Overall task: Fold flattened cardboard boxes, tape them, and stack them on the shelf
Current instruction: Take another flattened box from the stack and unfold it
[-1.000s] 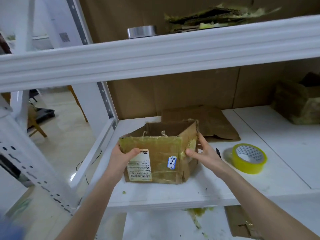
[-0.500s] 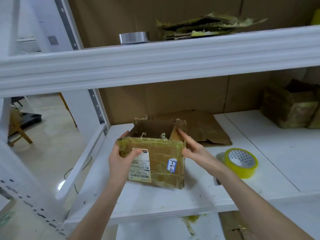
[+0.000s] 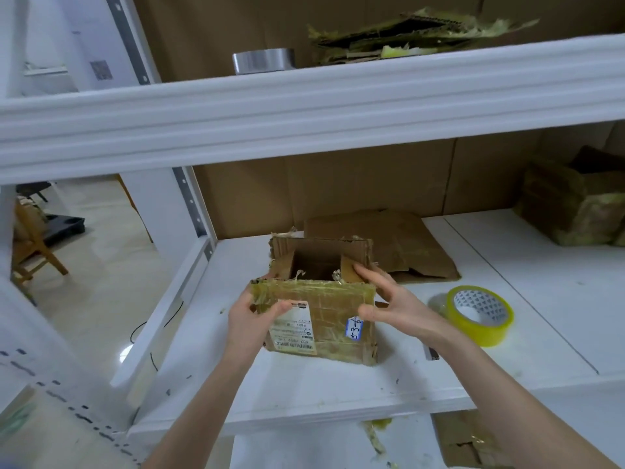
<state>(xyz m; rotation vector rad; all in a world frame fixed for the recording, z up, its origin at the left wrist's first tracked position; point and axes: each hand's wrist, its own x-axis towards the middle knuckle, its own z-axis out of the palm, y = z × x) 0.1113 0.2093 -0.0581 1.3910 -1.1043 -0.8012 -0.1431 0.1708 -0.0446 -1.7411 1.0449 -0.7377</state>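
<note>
A small worn cardboard box (image 3: 333,309) with old yellowish tape and a white label stands on the white shelf (image 3: 304,394), its top open and flaps up. My left hand (image 3: 252,319) grips its front left corner, thumb over the label. My right hand (image 3: 389,301) is at the box's right side, fingers spread, fingertips touching a right inner flap. A yellow tape roll (image 3: 480,314) lies flat on the shelf just right of my right hand. A flattened cardboard piece (image 3: 406,245) lies behind the box.
A thick white shelf beam (image 3: 304,106) crosses above. On the upper shelf sit a silver tape roll (image 3: 263,60) and flattened cardboard (image 3: 406,35). A folded box (image 3: 571,208) stands at the far right. A small dark object (image 3: 432,353) lies beside the yellow roll.
The box has been squared up and turned so its opening faces me more. My right hand slid from the outer right edge onto the inner flap. The view shifted slightly downward and left.
</note>
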